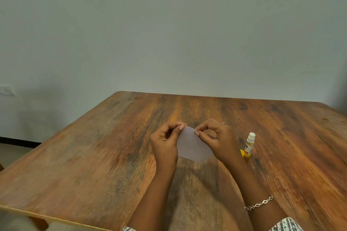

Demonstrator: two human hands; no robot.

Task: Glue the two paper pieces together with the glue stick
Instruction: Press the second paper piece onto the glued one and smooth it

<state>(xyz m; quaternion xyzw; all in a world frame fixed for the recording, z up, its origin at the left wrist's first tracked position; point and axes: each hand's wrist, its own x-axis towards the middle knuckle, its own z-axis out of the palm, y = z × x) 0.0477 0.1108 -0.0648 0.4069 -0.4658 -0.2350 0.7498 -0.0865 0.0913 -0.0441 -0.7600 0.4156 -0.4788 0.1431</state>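
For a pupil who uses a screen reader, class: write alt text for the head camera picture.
The left hand and the right hand pinch the top edge of a white paper over a wooden table. A glue stick stands upright to the right of the right hand.

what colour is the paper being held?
Plain white, no print visible; the left hand and right hand both pinch the paper. Head view, slightly blurred.

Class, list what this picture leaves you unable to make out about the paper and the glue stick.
Head view only.
Paper: one sheet or two stacked, unclear; left hand and right hand, pinching it, cover its side edges.
Glue stick label: too small, blurred.
Yellow piece at its base: partly behind the right hand.
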